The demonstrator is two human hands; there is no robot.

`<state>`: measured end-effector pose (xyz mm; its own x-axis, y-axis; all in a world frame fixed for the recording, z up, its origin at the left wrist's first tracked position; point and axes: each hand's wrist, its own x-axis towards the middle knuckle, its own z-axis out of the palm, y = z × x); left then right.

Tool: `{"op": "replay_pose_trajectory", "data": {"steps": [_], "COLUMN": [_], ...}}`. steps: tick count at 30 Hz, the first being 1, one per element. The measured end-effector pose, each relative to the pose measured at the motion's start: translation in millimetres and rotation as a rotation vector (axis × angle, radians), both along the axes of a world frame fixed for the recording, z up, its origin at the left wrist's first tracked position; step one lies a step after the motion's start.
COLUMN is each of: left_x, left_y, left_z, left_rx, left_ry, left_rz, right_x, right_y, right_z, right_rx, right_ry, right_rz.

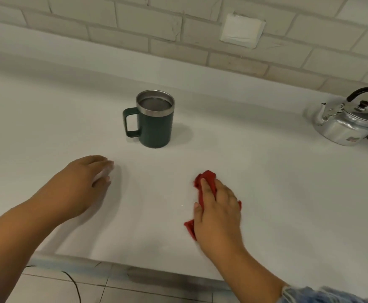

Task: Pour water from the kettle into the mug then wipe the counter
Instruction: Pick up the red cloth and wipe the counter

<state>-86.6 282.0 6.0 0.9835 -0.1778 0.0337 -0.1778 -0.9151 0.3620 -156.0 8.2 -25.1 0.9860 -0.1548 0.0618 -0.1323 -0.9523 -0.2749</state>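
Head view, only one available. Right hand (219, 212) is pressing flat on a red cloth (207, 178), fingers spread over it, pinning rather than clenching; cloth is bunching out past the fingertips and at the wrist side. Left hand (80, 186) is resting palm-down on the counter (277, 193), holding nothing, fingers loose and slightly blurred.

Mug (155, 122) is standing upright mid-counter, beyond and between both hands, well apart from them, handle facing the left side. Looks like liquid inside, so I'm judging the pour as done and the wipe as the step in hand. Kettle (347, 122) is sitting at the far right edge of the counter, spout pointing left, well apart from the mug.

Handling, as a guess: cloth is soft, limp, light, going wherever the palm drags it; flat pressure beats pinching. Mug is rigid, probably steel-lined with a matte dark green coat; take it by the handle. Kettle is shiny, dented metal with a black arched handle, likely heavy if full.

Counter is smooth, matte, pale. Wall behind is light brick with a white plate (242, 30).
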Motion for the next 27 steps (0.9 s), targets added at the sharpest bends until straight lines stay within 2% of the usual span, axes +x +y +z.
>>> {"op": "replay_pose_trajectory", "data": {"steps": [5, 7, 10, 12, 15, 17, 18, 22, 25, 27], "left_x": [2, 3, 1, 0, 0, 1, 1, 1, 0, -1], "left_y": [44, 54, 64, 67, 70, 71, 72, 73, 73, 74], "left_z": [-1, -2, -8, -9, -6, -6, -6, -5, -6, -6], "left_rx": [0.121, 0.151, 0.213, 0.248, 0.277, 0.287, 0.287, 0.287, 0.284, 0.276], "left_ry": [-0.033, 0.030, 0.093, 0.084, 0.064, 0.063, 0.064, 0.065, 0.074, 0.077], "left_rz": [0.100, 0.125, 0.060, 0.029, 0.006, -0.008, -0.010, -0.007, -0.009, -0.009], "right_x": [30, 38, 54, 69, 79, 78, 78, 74, 66, 64], "right_y": [50, 49, 20, -11, -34, -24, -13, 42, 79, 90], "right_z": [6, 11, 25, 31, 23, 11, 7, -3, -3, 5], "right_rx": [0.098, 0.282, 0.515, 0.476, 0.146, -0.029, -0.043, 0.013, 0.089, 0.284], "right_ry": [-0.027, -0.103, -0.242, -0.231, 0.031, 0.063, 0.033, -0.055, -0.033, 0.042], "right_rz": [0.073, 0.057, -0.084, -0.192, -0.261, -0.192, -0.142, 0.113, 0.291, 0.362]}}
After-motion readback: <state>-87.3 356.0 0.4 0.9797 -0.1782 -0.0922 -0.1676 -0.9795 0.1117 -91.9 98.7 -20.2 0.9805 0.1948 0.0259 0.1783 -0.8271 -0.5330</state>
